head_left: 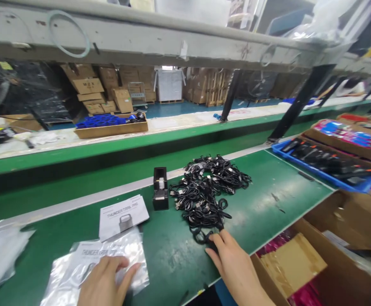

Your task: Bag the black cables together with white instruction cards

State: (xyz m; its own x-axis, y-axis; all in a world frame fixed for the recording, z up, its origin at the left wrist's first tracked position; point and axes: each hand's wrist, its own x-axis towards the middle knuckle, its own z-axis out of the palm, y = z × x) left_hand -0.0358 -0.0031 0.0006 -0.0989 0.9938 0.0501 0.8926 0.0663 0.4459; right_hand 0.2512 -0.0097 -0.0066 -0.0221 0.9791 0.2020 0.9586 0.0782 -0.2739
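Green bench (169,259); right hand (234,261) partly hides black cables (203,202); left hand (102,278) cropped.

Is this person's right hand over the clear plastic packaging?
No, the right hand is at the near end of the black cables, while the left hand is over the clear plastic packaging.

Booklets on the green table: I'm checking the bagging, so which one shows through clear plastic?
The nearer booklet, by the left hand; clear plastic covers it. The other booklet, beside the black tape dispenser, lies mostly uncovered.
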